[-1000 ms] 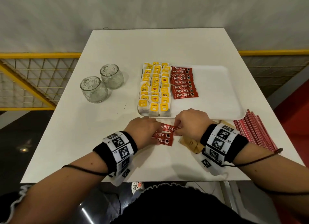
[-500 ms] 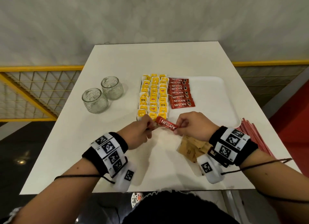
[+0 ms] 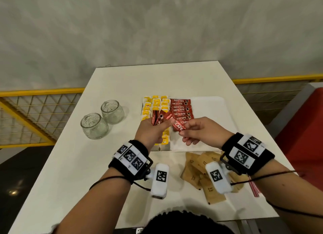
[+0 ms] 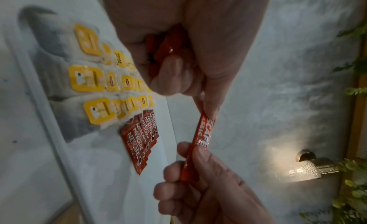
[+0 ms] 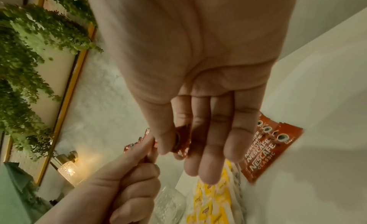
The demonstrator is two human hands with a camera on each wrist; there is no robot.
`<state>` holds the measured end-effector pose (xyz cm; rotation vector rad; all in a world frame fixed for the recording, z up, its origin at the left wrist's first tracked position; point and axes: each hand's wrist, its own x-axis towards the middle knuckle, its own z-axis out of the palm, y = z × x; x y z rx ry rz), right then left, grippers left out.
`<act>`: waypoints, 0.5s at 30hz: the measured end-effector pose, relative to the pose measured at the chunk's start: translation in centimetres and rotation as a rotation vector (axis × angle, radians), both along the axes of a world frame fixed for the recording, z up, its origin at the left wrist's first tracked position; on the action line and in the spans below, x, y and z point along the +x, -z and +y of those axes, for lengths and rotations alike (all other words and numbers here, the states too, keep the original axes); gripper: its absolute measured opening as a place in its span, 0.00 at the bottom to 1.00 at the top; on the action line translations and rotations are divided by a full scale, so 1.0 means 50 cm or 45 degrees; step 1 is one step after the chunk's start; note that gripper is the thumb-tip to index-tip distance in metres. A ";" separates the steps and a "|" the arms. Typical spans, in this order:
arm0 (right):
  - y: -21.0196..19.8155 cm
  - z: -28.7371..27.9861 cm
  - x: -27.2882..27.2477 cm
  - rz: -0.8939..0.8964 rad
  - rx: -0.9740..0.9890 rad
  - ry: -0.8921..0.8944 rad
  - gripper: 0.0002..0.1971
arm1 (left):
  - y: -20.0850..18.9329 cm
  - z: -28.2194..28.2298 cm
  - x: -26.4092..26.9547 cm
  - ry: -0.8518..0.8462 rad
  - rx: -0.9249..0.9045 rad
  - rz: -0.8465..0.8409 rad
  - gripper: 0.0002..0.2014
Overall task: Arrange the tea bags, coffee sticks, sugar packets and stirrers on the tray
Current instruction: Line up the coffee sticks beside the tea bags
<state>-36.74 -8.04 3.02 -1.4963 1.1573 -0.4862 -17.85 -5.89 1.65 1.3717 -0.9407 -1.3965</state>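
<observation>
Presently on the white table (image 3: 73,163), listed left to right.

Item 1: two glass jars (image 3: 103,121), at about 10 o'clock from the hands, touching or nearly so; no label.

Item 2: tea bags (image 3: 156,102) with yellow tags, in rows along the 9 o'clock side of the white tray (image 3: 213,111). Red logo on tags; wording too small to read.

Item 3: left hand (image 3: 151,132), raised over the tea-bag rows, fingers and thumb curled round a small bunch of red coffee sticks (image 3: 160,117) that fan up toward 12 o'clock. In the left wrist view its thumb also presses the upper end of the single stick under item 5.

Item 4: coffee sticks on tray (image 3: 181,111), overlapping row just beside the tea bags. Printed "NESCAFE CLASSIC", white on red, with a cup emblem.

Item 5: single coffee stick (image 3: 179,126), held in the air between both hands above the tray. Print partly legible: "SCAFE", "ASSIC".

Item 6: right hand (image 3: 201,132), thumb and forefinger pinching the single stick's other end; remaining fingers loosely extended.

Item 7: brown sugar packets (image 3: 197,165), loose heap on the table at 6 o'clock from the tray. Small dark print, unreadable.

Item 8: red stirrers (image 3: 254,188), at 4 o'clock, mostly hidden by the right wrist.
</observation>
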 end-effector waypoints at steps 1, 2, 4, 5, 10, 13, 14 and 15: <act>-0.002 -0.007 -0.004 -0.014 -0.005 0.025 0.05 | 0.002 -0.007 -0.003 -0.036 -0.014 0.016 0.15; -0.003 -0.014 -0.010 -0.040 -0.010 0.066 0.04 | 0.004 -0.012 -0.005 -0.066 -0.017 0.032 0.15; -0.004 -0.035 -0.026 -0.112 -0.020 0.163 0.05 | 0.007 -0.023 -0.006 -0.081 -0.005 0.041 0.16; -0.004 -0.045 -0.034 -0.137 -0.023 0.204 0.06 | 0.007 -0.027 -0.006 -0.060 0.005 0.033 0.16; 0.022 -0.094 -0.089 0.053 -0.025 0.280 0.06 | 0.004 -0.056 0.005 -0.038 -0.015 -0.115 0.13; 0.053 -0.110 -0.114 0.421 0.056 0.076 0.04 | 0.002 -0.077 0.022 -0.080 -0.015 -0.111 0.09; 0.062 -0.112 -0.114 0.493 0.089 0.035 0.03 | 0.003 -0.081 0.027 -0.078 -0.013 -0.125 0.09; 0.070 -0.114 -0.111 0.532 0.109 0.031 0.03 | 0.004 -0.085 0.031 -0.077 -0.013 -0.146 0.09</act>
